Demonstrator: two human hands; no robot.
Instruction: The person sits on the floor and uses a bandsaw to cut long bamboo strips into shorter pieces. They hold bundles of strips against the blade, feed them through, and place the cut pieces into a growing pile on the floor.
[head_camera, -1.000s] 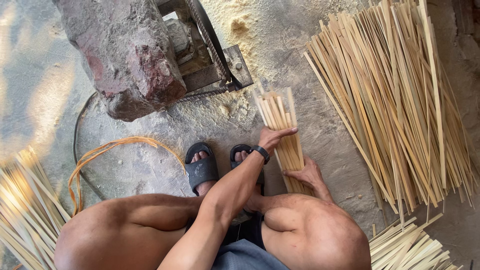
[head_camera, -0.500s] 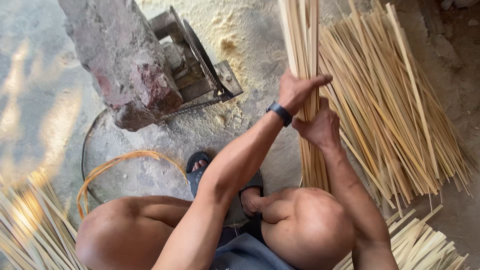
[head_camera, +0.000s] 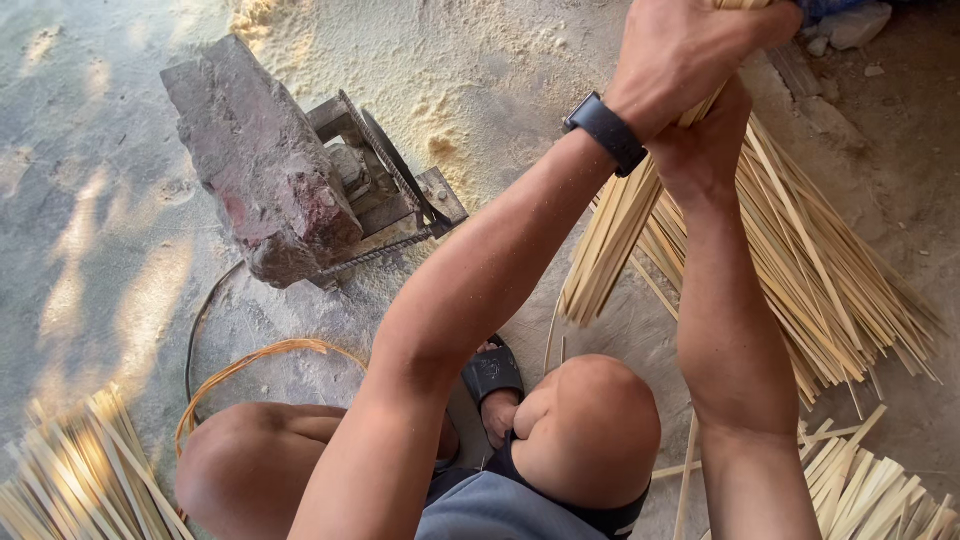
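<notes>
Since half a second ago both my arms have risen, lifting the bundle of bamboo strips (head_camera: 610, 255) higher, its lower end now hanging clear of the ground beside my right knee.

From the head camera: my left hand (head_camera: 690, 55), the one with the black wristband (head_camera: 605, 130), is wrapped tight round the top of the bundle, and my right hand (head_camera: 705, 150) clamps it just below, both fists closed so the strips stay gathered and hang straight. Behind it, the big pile of strips (head_camera: 830, 280) fans across the ground. A stone block (head_camera: 260, 170) weighs down the metal cutter (head_camera: 385, 190).
</notes>
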